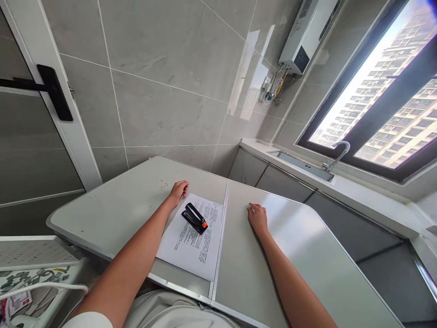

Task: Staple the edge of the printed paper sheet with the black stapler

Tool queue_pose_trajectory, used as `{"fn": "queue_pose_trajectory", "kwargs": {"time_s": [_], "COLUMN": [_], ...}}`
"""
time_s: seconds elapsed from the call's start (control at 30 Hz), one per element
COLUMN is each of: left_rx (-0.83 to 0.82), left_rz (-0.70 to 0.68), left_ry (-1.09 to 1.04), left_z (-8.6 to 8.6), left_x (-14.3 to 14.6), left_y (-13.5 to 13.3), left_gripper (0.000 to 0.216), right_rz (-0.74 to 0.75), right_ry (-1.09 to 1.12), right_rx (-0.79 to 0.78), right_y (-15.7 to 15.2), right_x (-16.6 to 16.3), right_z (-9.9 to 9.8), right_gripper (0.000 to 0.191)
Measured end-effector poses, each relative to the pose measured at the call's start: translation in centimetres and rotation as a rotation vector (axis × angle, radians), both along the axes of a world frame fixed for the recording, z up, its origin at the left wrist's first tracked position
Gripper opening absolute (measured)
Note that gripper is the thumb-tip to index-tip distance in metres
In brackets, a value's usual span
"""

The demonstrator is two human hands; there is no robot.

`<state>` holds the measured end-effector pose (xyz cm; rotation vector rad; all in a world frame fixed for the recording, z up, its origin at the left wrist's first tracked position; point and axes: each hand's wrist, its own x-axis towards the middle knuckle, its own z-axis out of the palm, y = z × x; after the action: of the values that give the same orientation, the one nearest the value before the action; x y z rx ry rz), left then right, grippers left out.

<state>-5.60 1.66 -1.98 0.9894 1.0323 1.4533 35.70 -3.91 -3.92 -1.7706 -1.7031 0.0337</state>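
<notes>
On the table lies a stack of printed paper (210,241), and a black stapler (193,214) with an orange part at one end rests on top of it. Beside the upper left edge of the paper is my left hand (179,190), its fingers curled in a loose fist. My right hand (258,217) rests on the right half of the table, apart from the paper, fingers bent inward. Neither hand touches the stapler, and I see nothing held in either one.
The pale folding table (119,200) has a seam down its middle and small dark marks at left. A white cart (37,255) holding cables and small items stands lower left. Beyond are a door handle (56,93), a counter with a sink (303,166), and a window.
</notes>
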Motion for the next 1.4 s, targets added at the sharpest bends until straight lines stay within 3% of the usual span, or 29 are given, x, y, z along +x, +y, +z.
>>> {"fn": "queue_pose_trajectory", "kwargs": {"time_s": [0.3, 0.4, 0.67, 0.77, 0.9, 1.0, 1.1, 1.23, 1.4], "left_rx": [0.029, 0.019, 0.019, 0.034, 0.039, 0.028, 0.033, 0.053, 0.062], "left_rz": [-0.146, -0.233, -0.333, -0.333, -0.321, -0.3, -0.272, -0.254, -0.241], "left_ry": [-0.161, -0.192, -0.165, -0.139, -0.084, -0.009, 0.075, 0.152, 0.193], "left_z": [0.7, 0.7, 0.7, 0.9, 1.0, 0.7, 0.3, 0.0, -0.4], "left_x": [-0.7, -0.8, -0.4, -0.3, 0.1, 0.7, 1.4, 1.7, 1.5], "left_y": [-0.2, -0.2, -0.7, -0.8, -1.0, -1.2, -1.2, -1.1, -0.8], "left_gripper": [0.047, 0.055, 0.06, 0.06, 0.054, 0.05, 0.05, 0.054, 0.052], "right_rz": [0.123, 0.213, 0.374, 0.41, 0.42, 0.374, 0.271, 0.153, -0.044], "right_ry": [0.019, 0.054, 0.073, 0.034, -0.016, -0.053, -0.11, -0.222, -0.311], "right_rx": [0.014, 0.038, 0.023, -0.029, -0.058, -0.047, -0.059, -0.172, -0.232], "right_y": [-0.5, 0.5, 7.4, 8.3, 8.1, 7.8, 7.2, 4.8, -0.4], "right_x": [-2.7, -5.9, -18.0, -20.2, -20.7, -19.4, -15.7, -6.5, 6.0], "right_z": [-0.2, 0.3, 2.5, 1.8, 1.2, 1.7, 2.3, 2.4, 1.9], "right_gripper": [0.038, 0.036, 0.027, 0.023, 0.022, 0.026, 0.036, 0.033, 0.036]}}
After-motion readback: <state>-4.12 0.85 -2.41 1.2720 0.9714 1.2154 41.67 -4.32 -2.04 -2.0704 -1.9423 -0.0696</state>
